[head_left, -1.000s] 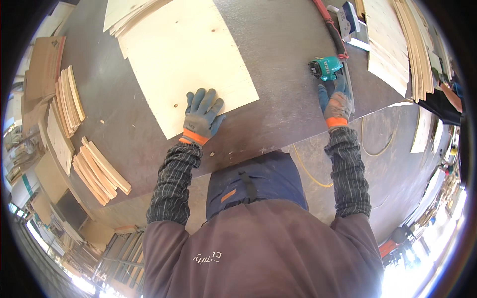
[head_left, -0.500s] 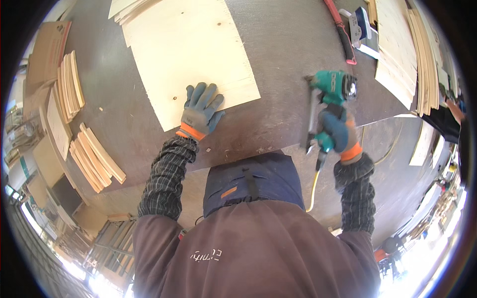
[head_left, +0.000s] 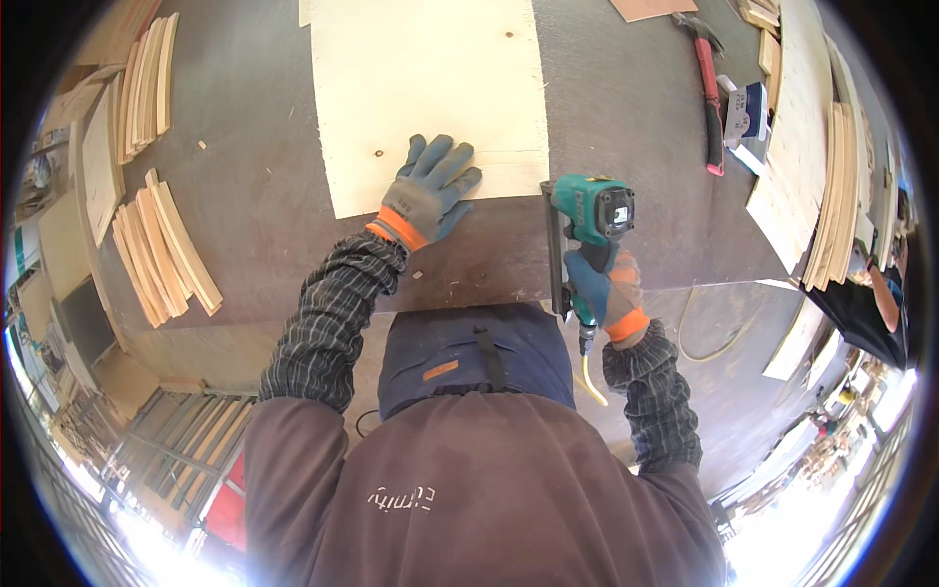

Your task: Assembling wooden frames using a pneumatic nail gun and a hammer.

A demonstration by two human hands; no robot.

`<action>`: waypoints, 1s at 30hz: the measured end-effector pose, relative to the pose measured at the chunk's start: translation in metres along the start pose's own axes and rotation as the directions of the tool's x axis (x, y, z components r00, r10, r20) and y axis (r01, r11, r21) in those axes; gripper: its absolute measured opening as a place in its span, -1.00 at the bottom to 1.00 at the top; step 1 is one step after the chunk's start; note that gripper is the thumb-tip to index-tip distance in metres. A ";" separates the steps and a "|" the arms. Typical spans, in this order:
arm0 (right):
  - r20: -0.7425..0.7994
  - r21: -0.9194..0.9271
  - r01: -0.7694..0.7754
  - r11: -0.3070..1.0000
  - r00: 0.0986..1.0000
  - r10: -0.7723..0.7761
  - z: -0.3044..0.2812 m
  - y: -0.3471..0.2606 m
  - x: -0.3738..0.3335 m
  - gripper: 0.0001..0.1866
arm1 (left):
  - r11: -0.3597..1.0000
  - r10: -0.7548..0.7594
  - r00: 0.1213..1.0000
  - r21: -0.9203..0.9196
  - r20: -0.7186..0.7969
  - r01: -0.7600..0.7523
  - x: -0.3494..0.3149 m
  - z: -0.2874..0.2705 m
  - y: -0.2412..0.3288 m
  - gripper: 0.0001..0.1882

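Observation:
My left hand (head_left: pixel 427 190), in a grey-blue glove with an orange cuff, lies flat with fingers spread on the near edge of a pale plywood sheet (head_left: pixel 430 78). In my gloved right hand (head_left: pixel 608 292) is a teal and black pneumatic nail gun (head_left: pixel 592 209), gripped by its handle. Its nose is at the sheet's near right corner; whether it touches the wood I cannot tell. A yellow air hose (head_left: pixel 590 383) runs from the bottom of the handle. Both rest over a dark brown worktable (head_left: pixel 249 210).
Stacks of thin wooden strips (head_left: pixel 168 249) lie at the left. A red-handled hammer (head_left: pixel 708 98) and a blue-and-white box (head_left: pixel 746 112) sit at the right, beside long plywood pieces (head_left: pixel 794 127) and more strips (head_left: pixel 833 196). At the far right another person's arm (head_left: pixel 885 301) shows.
My right hand has brought the nail gun leftward to the sheet's right corner. The sheet now lies straighter to me, with my left hand still flat on it. The whole view has shifted.

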State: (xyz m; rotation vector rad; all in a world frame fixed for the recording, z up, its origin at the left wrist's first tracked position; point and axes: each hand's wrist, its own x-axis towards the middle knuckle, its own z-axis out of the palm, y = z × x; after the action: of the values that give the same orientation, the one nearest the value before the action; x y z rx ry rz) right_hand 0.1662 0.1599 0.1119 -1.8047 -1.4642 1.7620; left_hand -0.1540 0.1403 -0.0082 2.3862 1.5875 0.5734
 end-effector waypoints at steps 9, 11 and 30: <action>0.006 0.079 -0.057 0.995 0.998 0.057 -0.001 -0.012 -0.027 -0.58 | 0.998 -0.059 0.997 -0.025 0.047 0.060 -0.005 0.006 -0.001 -0.46; -0.031 0.098 -0.008 0.995 0.999 0.011 0.003 -0.015 -0.031 -0.59 | 0.996 -0.094 0.990 -0.001 0.102 0.094 -0.005 0.006 -0.002 -0.45; 0.078 -0.076 -0.004 0.997 0.997 0.010 0.063 -0.046 -0.028 -0.64 | 0.968 -0.251 0.953 -0.065 -0.169 0.244 -0.101 -0.091 -0.009 -0.46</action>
State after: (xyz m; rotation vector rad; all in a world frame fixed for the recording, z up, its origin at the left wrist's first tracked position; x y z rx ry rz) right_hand 0.0966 0.1321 0.1470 -1.7981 -1.5771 1.8238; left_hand -0.2353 0.0483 0.0502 2.1098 1.8909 0.7747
